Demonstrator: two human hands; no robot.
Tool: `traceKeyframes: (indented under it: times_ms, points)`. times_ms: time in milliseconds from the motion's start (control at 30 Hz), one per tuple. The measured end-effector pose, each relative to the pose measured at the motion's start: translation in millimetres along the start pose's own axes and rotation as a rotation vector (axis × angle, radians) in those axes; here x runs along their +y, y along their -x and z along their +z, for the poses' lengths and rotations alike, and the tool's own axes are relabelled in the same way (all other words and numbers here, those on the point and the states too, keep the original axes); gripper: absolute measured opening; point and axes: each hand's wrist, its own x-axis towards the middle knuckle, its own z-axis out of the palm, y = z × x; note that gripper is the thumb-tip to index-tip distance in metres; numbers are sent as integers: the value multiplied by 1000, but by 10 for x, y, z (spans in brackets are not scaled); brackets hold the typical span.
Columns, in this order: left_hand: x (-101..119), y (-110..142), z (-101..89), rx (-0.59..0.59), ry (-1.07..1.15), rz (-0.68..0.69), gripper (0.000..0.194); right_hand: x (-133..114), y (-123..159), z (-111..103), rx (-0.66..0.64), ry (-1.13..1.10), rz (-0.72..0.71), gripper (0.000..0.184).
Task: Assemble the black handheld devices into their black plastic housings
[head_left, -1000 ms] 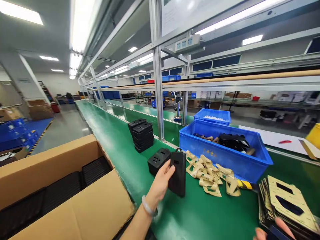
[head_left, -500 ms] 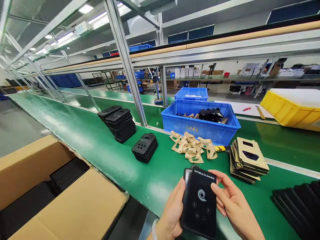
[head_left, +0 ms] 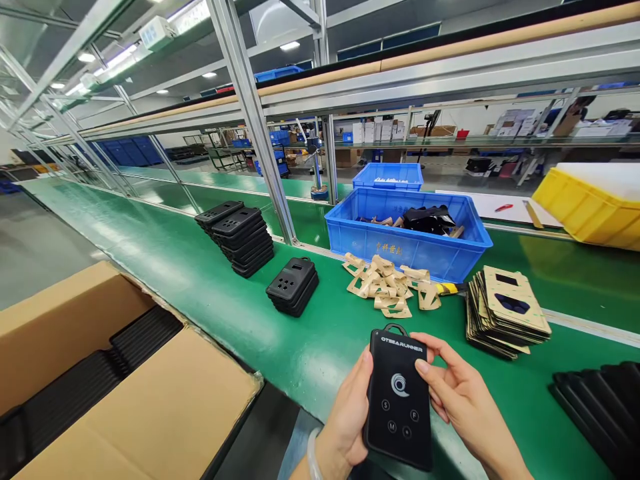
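My left hand (head_left: 345, 417) grips the side of a black plastic case (head_left: 371, 437) with a hanging loop on its top edge. Over its front lies a glossy black front panel (head_left: 400, 407) marked OTSEARUNNER, with a swirl logo and round button symbols. My right hand (head_left: 457, 393) pinches the panel's upper right edge between thumb and fingers. The panel lies nearly in line with the case; whether it is stuck down I cannot tell. Beyond my hands are a pile of peeled tan backing papers (head_left: 385, 283) and a stack of tan-backed panels (head_left: 515, 310).
Small case stacks (head_left: 293, 287) and taller case stacks (head_left: 240, 237) stand on the green bench (head_left: 235, 320). A blue bin (head_left: 405, 250) holds scraps, with a yellow-handled tool (head_left: 447, 289) beside it. An open carton (head_left: 150, 407) is at left, black cases (head_left: 600, 407) at right.
The front panel, tilted and shifted right on the case before, now sits straighter and further left over it. My right hand has moved slightly left with it.
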Motion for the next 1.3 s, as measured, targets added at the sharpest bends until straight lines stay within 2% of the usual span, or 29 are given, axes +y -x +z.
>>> traceKeyframes:
  times_ms: [433,767,933,1067,1233,1300]
  points:
    - [20,12,38,22,-42,22,43,-25,44,0,15,65,-79,32]
    - [50,40,105,-37,-121,141,37,-230,104,109,126,12,-62,38]
    - [49,50,119,-2,-223,202,37,-215,115,96,122,-4,-62,37]
    - [31,44,75,59,-358,249,43,-87,106,22,75,40,-135,35]
    - [12,60,63,-28,-462,267,66,-64,129,33,104,75,-177,35]
    - [4,63,78,-34,-458,276,69,-110,150,69,136,69,-180,34]
